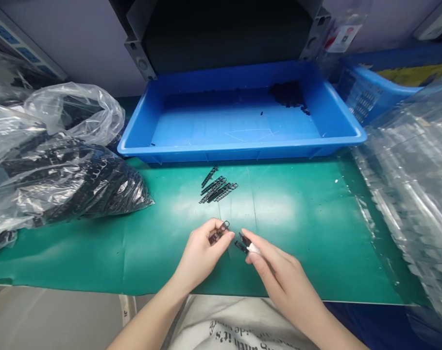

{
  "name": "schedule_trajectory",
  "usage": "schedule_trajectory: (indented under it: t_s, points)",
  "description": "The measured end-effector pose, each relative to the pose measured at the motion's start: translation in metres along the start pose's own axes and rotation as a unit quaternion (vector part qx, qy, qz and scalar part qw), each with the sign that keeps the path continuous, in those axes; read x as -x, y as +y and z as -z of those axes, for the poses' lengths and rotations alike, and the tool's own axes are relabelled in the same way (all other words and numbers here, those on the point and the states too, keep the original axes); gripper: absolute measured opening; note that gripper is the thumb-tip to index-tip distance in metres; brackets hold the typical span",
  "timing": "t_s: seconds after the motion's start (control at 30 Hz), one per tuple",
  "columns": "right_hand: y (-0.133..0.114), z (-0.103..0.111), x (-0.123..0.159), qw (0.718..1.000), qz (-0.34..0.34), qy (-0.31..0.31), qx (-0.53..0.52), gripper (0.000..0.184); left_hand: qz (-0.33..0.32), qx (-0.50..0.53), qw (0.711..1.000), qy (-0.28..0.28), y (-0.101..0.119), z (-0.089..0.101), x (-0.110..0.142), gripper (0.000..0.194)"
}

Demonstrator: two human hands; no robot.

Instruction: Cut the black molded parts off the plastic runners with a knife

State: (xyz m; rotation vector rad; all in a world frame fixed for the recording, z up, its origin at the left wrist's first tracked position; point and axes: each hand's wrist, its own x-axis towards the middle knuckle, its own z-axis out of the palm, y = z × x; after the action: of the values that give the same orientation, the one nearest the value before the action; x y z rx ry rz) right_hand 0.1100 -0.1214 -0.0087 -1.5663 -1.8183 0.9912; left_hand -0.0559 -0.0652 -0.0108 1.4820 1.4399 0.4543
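My left hand point(202, 250) is closed on a thin black plastic strip point(224, 225) whose looped end sticks out past the thumb and fingers. Just to its right, my right hand point(275, 265) pinches a small black two-pronged piece point(242, 244), its prongs pointing toward the left hand. Something white point(253, 249) shows between that thumb and forefinger; I cannot make out what it is. The two hands are a small gap apart, above the green mat. Beyond them lies a loose pile of black ladder-like plastic strips point(216, 189).
A blue tray point(243, 151) stands at the back, with a heap of small black parts point(288, 93) in its right corner. Clear bags of black parts point(71, 180) fill the left. Stacked clear plastic trays point(414, 184) and a blue basket point(374, 87) are at right. The green mat point(308, 209) covers the table.
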Motion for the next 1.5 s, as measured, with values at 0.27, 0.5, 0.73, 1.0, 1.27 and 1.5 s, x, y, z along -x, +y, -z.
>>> schedule_trajectory:
  t_s: [0.27,0.5,0.73,1.0,1.27,1.5]
  points:
    - [0.010,0.001,0.000,0.982,-0.048,-0.040,0.179,0.023,0.019,0.077,0.994,0.077,-0.007,0.006,0.003,0.025]
    - [0.009,0.002,-0.008,0.980,-0.055,-0.076,0.173,0.017,0.073,0.256,0.962,0.068,-0.016,0.001,0.018,0.036]
    - [-0.008,-0.001,-0.009,0.996,-0.077,0.021,-0.027,0.012,0.080,0.215,0.973,-0.011,0.003,-0.029,0.025,0.016]
    - [-0.002,0.015,-0.002,0.999,-0.003,-0.010,-0.034,0.024,0.029,0.193,0.981,0.003,0.001,-0.020,0.025,0.029]
    - [0.002,0.019,-0.006,0.991,0.067,-0.099,0.056,0.034,0.064,0.216,0.971,-0.075,0.000,-0.011,0.028,0.020]
    - [0.001,0.019,-0.008,0.985,0.113,-0.106,0.078,0.035,0.062,0.186,0.977,-0.085,0.003,-0.009,0.029,0.016]
